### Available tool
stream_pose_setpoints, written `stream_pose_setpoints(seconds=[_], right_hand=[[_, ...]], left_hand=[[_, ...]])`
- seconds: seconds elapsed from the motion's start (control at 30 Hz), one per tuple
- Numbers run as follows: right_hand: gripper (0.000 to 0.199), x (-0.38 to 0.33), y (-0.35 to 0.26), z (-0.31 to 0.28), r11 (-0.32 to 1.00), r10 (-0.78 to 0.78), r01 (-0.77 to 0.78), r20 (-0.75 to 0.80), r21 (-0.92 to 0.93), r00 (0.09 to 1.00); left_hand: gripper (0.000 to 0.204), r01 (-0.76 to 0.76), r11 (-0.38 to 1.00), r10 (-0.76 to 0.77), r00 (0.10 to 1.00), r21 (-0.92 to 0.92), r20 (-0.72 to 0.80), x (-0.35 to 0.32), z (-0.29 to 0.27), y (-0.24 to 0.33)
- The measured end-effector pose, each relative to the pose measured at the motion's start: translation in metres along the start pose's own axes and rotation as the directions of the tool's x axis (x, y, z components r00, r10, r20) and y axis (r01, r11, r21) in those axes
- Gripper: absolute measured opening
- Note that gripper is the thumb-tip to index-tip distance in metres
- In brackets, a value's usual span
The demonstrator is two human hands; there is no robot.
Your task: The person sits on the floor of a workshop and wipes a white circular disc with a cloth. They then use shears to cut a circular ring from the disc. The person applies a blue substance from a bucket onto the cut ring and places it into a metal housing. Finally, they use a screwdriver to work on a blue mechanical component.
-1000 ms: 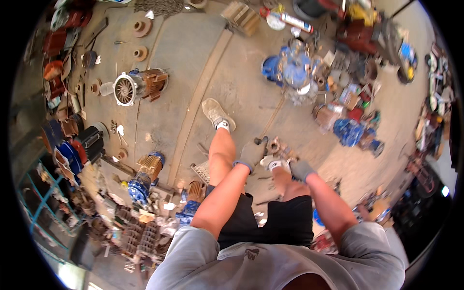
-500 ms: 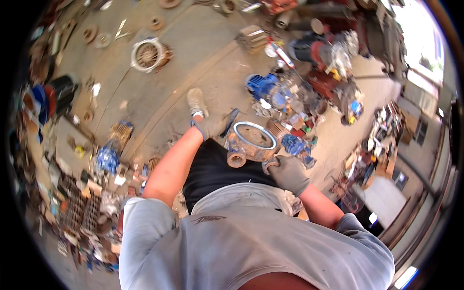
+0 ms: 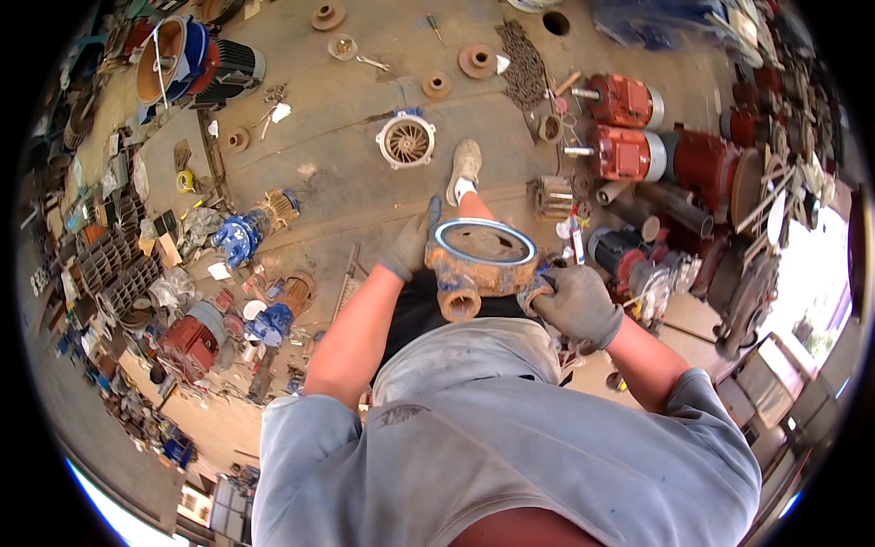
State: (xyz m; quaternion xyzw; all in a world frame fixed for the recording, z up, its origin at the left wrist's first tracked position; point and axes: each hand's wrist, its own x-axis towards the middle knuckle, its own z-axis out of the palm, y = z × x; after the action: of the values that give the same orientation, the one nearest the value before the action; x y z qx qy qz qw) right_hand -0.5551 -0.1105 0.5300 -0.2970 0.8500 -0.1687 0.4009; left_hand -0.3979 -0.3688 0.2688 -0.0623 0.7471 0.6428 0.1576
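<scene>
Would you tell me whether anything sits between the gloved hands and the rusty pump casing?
Nothing visible does: the left hand and right hand grip opposite sides of the pump casing directly, lifted above the floor.

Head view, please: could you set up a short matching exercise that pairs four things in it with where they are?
Things:
1. rusty pump casing
2. white finned fan cover
3. red motors
4. blue pump

Places:
A. on the floor, to the person's left
B. held between the gloved left hand and right hand
C. on the floor by the raised shoe
D. upper right of the view

Pairs: 1-B, 2-C, 3-D, 4-A
</scene>
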Motion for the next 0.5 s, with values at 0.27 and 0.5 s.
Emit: stream_pose_setpoints(seconds=[0.27, 0.5], right_hand=[[0.031, 0.12, 0.031, -0.057, 0.929, -0.356, 0.369, 0.176, -0.043, 0.918], [0.026, 0.225, 0.033, -0.048, 0.892, -0.418, 0.451, 0.305, -0.044, 0.856]], left_hand=[[0.06, 0.117, 0.763, -0.401, 0.857, -0.636, -0.323, 0.01, -0.044, 0.054], [0.066, 0.01, 0.685, -0.433, 0.81, -0.729, -0.396, 0.028, -0.032, -0.033]])
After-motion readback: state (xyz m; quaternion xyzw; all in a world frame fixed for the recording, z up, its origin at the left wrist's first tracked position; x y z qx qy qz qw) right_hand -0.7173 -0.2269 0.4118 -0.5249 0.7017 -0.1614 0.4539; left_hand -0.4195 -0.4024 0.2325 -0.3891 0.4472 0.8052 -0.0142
